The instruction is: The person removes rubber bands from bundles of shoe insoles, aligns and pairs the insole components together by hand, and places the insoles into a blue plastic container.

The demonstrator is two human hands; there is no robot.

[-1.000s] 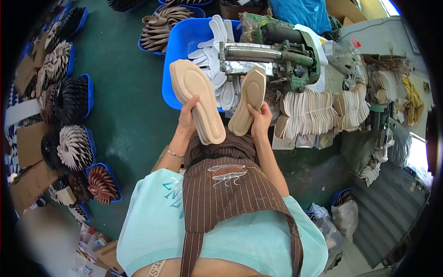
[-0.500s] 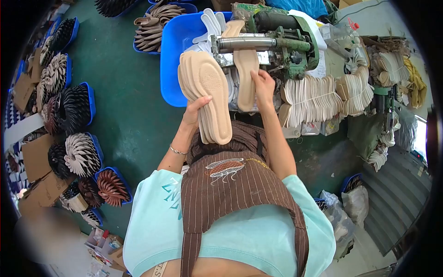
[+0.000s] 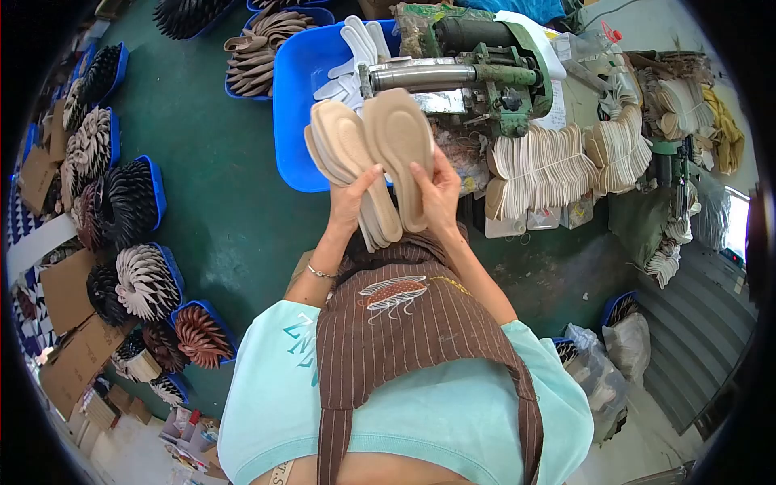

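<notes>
Several beige shoe insoles point(image 3: 338, 133) are stacked in my left hand point(image 3: 349, 202), its thumb lying across the top one. My right hand point(image 3: 439, 192) grips another insole point(image 3: 398, 133), a shade darker, by its right side. That insole lies close against the stack and overlaps its right edge. Beyond both hands stands a green roller machine point(image 3: 501, 89) with a shiny metal roller point(image 3: 424, 77). White insole-shaped pieces point(image 3: 356, 61) lie in the blue bin point(image 3: 295, 145) left of the machine.
Tied rows of pale insoles point(image 3: 541, 170) sit right of the machine. A plastic bottle point(image 3: 602, 40) stands behind them. More blue bins with insoles line the floor at left, among them dark ones point(image 3: 133, 202) and brown ones point(image 3: 202, 333). Cardboard point(image 3: 69, 287) lies at far left.
My right hand has drawn the single insole out from under the roller, left and toward me, up to the stack. The stack in my left hand has shifted slightly.
</notes>
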